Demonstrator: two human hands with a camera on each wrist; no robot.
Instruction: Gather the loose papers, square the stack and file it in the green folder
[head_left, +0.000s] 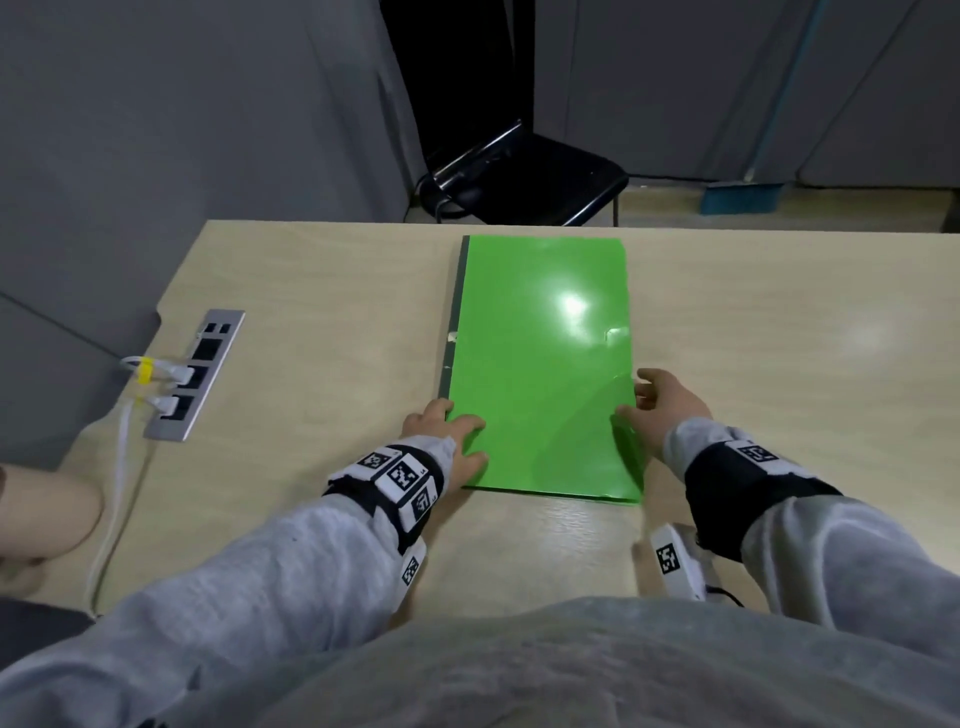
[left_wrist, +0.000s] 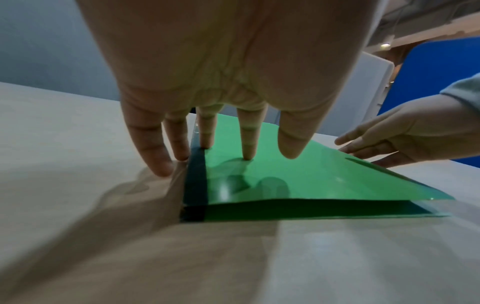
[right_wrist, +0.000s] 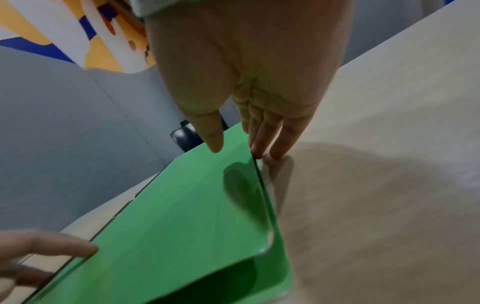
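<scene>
The green folder (head_left: 540, 364) lies shut on the wooden table (head_left: 311, 312), its dark spine on the left. My left hand (head_left: 447, 431) presses with straight fingers on the near left corner, across the spine (left_wrist: 194, 181). At the folder's right edge my right hand (head_left: 660, 410) is held flat, thumb (right_wrist: 213, 139) over the cover and fingers (right_wrist: 280, 144) down beside the edge on the table. The cover (left_wrist: 298, 181) gapes slightly at the near right corner. No loose papers are in view; the folder's inside is hidden.
A silver socket strip (head_left: 195, 374) with white cables sits in the table's left edge. A black chair (head_left: 519, 176) stands beyond the far edge, a blue broom (head_left: 743, 197) on the floor to the right. Another person's arm (head_left: 47, 514) is at the far left.
</scene>
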